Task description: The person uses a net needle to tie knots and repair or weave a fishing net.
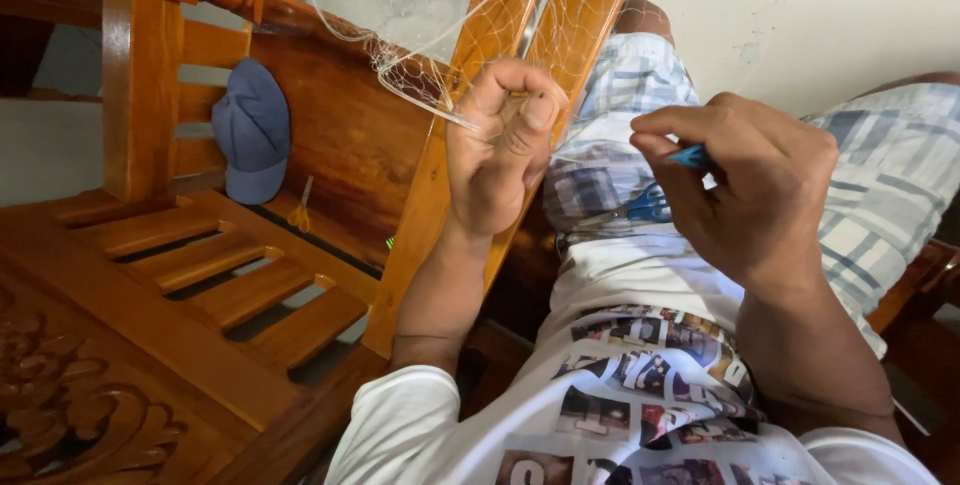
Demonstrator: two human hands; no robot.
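Observation:
My left hand (497,150) is raised in front of me, its fingers pinching the thin white mesh of a fishing net (410,40) that hangs over the wooden bench arm (520,15). My right hand (755,190) is closed on a small blue tool (690,156), held just right of the left hand; a fine line runs between them. A pair of blue-handled scissors (645,207) lies on my lap on the plaid shorts (880,195).
A wooden slatted bench (210,275) fills the left side. A blue cap (252,130) rests against its backrest, and small yellow-handled scissors (300,210) lie on the seat. Carved wood (70,405) is at bottom left. The pale floor (730,5) lies beyond.

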